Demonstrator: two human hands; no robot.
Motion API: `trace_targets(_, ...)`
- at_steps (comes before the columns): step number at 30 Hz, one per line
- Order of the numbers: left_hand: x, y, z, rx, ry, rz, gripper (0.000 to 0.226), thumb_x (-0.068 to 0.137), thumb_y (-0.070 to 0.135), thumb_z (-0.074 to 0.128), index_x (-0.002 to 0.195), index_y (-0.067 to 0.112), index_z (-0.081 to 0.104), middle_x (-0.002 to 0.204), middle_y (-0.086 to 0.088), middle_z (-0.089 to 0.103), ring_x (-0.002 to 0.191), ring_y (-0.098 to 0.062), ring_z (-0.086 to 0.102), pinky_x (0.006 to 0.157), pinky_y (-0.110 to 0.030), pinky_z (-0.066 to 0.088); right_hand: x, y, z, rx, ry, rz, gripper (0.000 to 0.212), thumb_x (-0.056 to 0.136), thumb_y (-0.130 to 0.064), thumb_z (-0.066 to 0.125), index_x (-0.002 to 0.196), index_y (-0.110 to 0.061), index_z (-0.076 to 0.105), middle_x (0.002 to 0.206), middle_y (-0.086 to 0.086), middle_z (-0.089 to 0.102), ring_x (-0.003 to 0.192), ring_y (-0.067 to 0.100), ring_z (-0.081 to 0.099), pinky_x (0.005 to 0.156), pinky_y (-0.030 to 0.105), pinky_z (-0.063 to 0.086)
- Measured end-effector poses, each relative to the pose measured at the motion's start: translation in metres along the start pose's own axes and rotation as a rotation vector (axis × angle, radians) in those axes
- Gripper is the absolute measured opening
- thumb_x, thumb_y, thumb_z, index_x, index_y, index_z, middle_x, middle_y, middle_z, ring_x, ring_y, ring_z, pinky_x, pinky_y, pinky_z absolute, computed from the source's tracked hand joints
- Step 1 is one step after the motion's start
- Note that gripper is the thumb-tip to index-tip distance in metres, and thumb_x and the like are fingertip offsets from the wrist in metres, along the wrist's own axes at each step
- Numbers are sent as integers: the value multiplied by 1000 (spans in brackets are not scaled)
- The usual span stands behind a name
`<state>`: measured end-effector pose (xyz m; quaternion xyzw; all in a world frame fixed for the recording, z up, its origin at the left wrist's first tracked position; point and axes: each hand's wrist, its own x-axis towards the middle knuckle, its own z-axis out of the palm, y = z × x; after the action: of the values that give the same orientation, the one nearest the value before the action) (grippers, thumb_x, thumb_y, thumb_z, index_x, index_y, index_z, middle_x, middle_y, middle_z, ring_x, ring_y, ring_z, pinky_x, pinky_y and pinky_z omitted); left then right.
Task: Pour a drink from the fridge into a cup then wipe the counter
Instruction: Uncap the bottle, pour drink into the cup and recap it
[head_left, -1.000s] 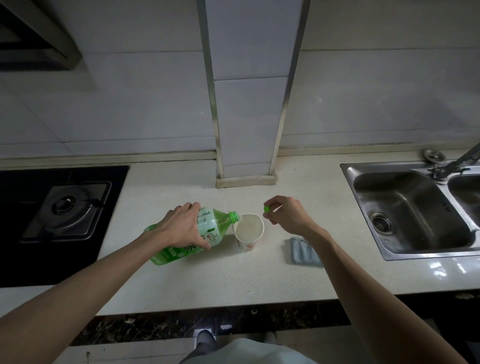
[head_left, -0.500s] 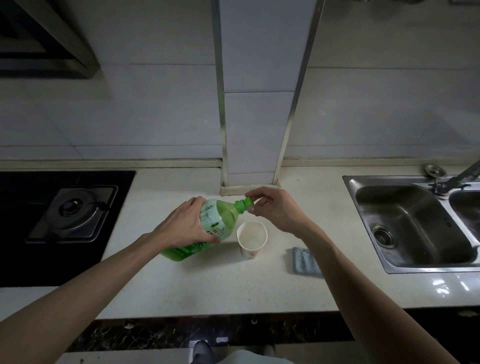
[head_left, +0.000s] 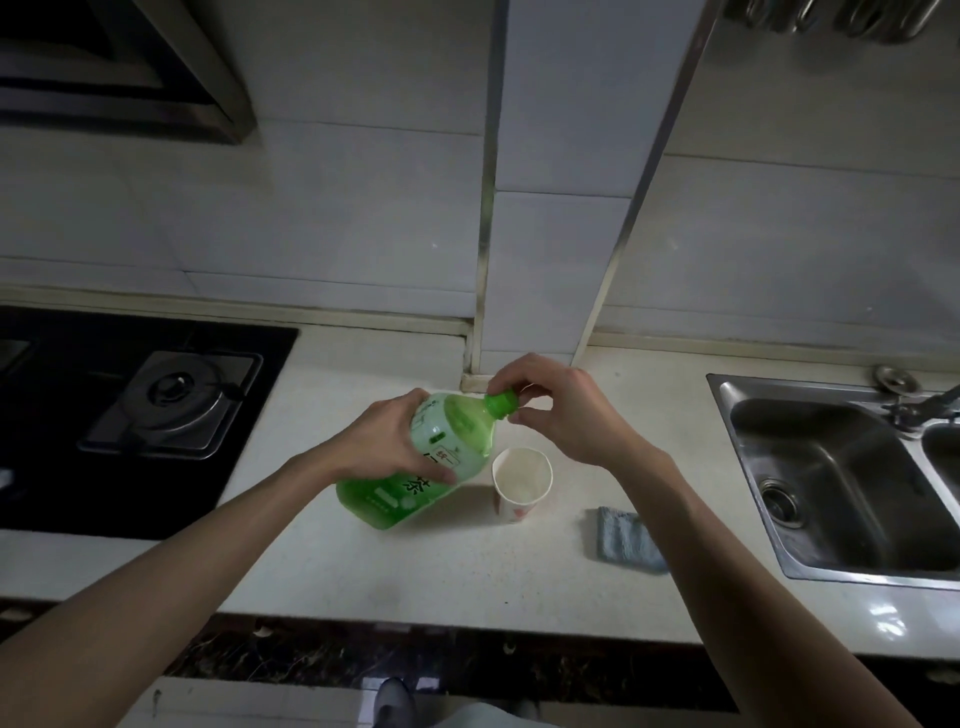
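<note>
The pale, speckled stone surface (head_left: 415, 571) runs between a black glass hob (head_left: 62, 467) on the left and a stainless-steel sink (head_left: 841, 467) on the right. Over its middle the left hand (head_left: 384, 441) grips the body of a tilted, translucent green plastic bottle (head_left: 452, 441), neck raised to the right. A folded blue-grey terry cloth (head_left: 623, 540) lies near the sink, a round white paper cup (head_left: 522, 478) stands upright just beside the bottle and below the right hand (head_left: 561, 410), whose fingertips pinch the small green cap (head_left: 501, 404) on the bottle's neck.
</note>
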<state>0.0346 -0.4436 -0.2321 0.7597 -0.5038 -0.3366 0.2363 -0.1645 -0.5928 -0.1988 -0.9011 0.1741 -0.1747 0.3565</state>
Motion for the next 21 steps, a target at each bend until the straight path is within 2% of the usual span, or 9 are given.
trace_targets(3,-6,-3,-6,-144,-83,-12,66,57,34,96,110,30,57,101,8,71,94,-13,70,78,-33,61,5,-10,-4,14,-13,-43,33,79,3,73,104,-17,70,107,-6,66,95,8,63,88,21,52)
trace_targets(5,-10,-3,-9,-201,-116,-7,65,58,28,96,112,28,59,103,6,73,94,-14,72,81,-38,62,8,-19,-8,-8,-46,-33,31,80,-2,75,107,-17,71,104,-6,66,92,6,62,85,16,51)
trace_targets(8,-14,-2,-11,-218,-125,3,65,59,24,95,114,25,60,103,5,73,94,-14,72,82,-40,62,15,-32,-14,-110,-116,85,28,82,-25,76,108,-16,71,86,-11,64,76,5,61,71,18,50)
trace_targets(10,-16,-1,-11,-210,-111,9,65,59,25,95,113,27,59,103,6,72,94,-14,71,82,-39,62,17,-35,-12,-122,-119,161,27,84,-40,71,94,-14,72,71,-6,67,60,7,62,59,20,49)
trace_targets(13,-18,2,-9,-174,-93,10,67,57,30,95,113,28,58,102,8,71,93,-12,70,79,-35,62,19,-29,2,-326,-27,209,58,88,-61,54,65,-10,67,56,10,63,44,16,54,51,31,48)
trace_targets(16,-19,3,-8,-88,-80,8,69,57,34,95,113,28,54,100,10,69,89,-7,69,73,-26,60,17,-29,15,-436,21,303,80,91,-72,29,49,-9,55,50,9,57,46,19,55,60,37,54)
trace_targets(19,-20,3,-7,-64,-52,-5,70,57,40,93,114,30,53,99,11,69,87,-6,69,72,-25,60,18,-30,7,-290,-102,441,88,83,-78,9,58,-15,65,55,0,59,56,13,57,80,37,49)
trace_targets(20,-21,3,-7,-53,-43,-6,70,57,40,93,114,29,53,98,12,69,87,-6,69,72,-26,59,19,-29,1,-225,-157,450,86,79,-79,9,71,-17,69,58,-2,59,56,12,56,80,38,50)
trace_targets(21,-20,3,-8,-42,-36,-6,70,58,40,93,114,29,53,99,12,68,87,-7,68,73,-26,60,20,-27,-6,-164,-205,437,83,77,-80,15,88,-18,68,63,-1,60,54,12,57,73,38,53)
